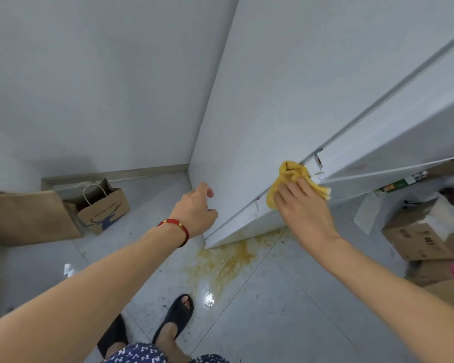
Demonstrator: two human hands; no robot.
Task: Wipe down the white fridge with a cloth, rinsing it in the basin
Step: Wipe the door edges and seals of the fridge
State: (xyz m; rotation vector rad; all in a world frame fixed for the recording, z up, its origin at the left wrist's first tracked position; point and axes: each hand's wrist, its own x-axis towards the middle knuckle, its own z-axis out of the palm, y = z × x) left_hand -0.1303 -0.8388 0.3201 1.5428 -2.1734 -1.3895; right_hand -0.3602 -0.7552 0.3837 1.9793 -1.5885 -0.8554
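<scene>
Head view, nearest first: my feet in dark slippers (177, 317) stand on the grey tiled floor (286, 310), and just ahead a yellowish stain (222, 260) spreads from under the corner of the white fridge (260, 100). My left hand (195, 209), with a red bracelet (177, 227) at the wrist, hangs beside the fridge's side panel with fingers loosely curled and holding nothing; whether they touch the panel I cannot tell. My right hand (303, 205) lies with fingers fairly straight over the yellow cloth (291, 183), pressing it flat against the fridge's lower front corner near the door edge. Farther off, cardboard boxes (419, 238) sit to the right, and a brown paper bag (101, 205) stands by the far wall.
</scene>
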